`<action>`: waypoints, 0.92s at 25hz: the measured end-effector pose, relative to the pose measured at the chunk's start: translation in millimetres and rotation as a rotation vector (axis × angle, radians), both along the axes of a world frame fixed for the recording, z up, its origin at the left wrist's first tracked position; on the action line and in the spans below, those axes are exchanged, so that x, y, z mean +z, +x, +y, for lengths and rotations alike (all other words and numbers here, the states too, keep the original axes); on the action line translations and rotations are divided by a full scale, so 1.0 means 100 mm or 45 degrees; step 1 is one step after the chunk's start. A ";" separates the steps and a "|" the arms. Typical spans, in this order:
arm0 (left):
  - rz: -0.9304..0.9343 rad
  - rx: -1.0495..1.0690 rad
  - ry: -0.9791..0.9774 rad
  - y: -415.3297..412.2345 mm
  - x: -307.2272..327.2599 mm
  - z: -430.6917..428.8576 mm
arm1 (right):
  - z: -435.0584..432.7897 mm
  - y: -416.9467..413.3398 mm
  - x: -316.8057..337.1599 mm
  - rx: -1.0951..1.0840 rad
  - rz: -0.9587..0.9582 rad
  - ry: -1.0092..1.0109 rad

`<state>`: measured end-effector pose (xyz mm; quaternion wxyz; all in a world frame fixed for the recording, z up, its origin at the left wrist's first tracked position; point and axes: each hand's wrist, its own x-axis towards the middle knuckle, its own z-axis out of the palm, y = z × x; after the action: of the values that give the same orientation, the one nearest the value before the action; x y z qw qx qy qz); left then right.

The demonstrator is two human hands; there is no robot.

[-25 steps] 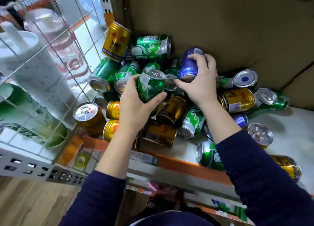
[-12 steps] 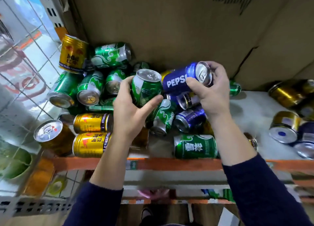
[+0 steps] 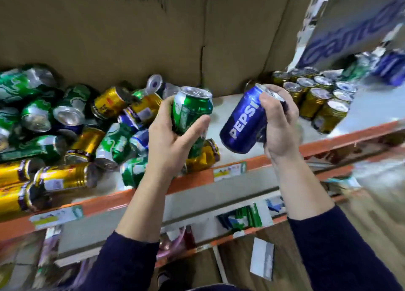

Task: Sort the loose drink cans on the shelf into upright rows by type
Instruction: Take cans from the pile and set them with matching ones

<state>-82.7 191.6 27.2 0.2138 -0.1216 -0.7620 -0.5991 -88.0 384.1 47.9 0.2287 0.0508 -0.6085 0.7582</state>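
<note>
Left hand (image 3: 173,137): fingers and thumb wrapped round the side of a green can (image 3: 192,108), held nearly upright, top up, above the shelf (image 3: 232,108)
Right hand (image 3: 281,124): fingers curled over the top end of a blue can (image 3: 242,119), which hangs tilted, base lowest, clear of the shelf
Pile (image 3: 87,126): green, gold and blue cans on their sides at the left of the shelf, touching and overlapping
Rows (image 3: 315,100): gold cans standing upright at the right
Handling (judged): thin, stiff metal, smooth and probably slippery; the walls would dent under a hard squeeze; full or empty cannot be told; the surest hold is round the mid-body, as the left hand has it
Obscured: motion blur smears the edges of the view; green and gold labels are unreadable; fingers cover the blue can's top; cans beyond the rows are blurred and cut off; the lower cans of the pile are hidden
</note>
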 end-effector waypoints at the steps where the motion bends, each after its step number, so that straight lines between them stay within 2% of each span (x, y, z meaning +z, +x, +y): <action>1: -0.040 -0.040 0.039 0.05 -0.03 0.23 | 0.23 0.10 -0.04 -0.016 -0.038 0.010; 9: -0.337 -0.348 0.263 0.42 -0.34 1.91 | 1.95 0.88 -0.41 -0.192 -0.258 -0.006; 17: -0.559 -0.504 0.184 0.39 -0.60 3.14 | 3.09 1.13 -0.82 -0.411 -0.426 -0.103; 23: -0.539 -0.560 0.135 -0.06 -0.59 4.11 | 4.06 0.78 -0.83 -0.491 -0.452 -0.017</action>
<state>-88.6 602.7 -31.6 -0.0785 -0.1448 -0.7126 -0.6820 -9.6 789.7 -35.0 0.2591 -0.2013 -0.6326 0.7015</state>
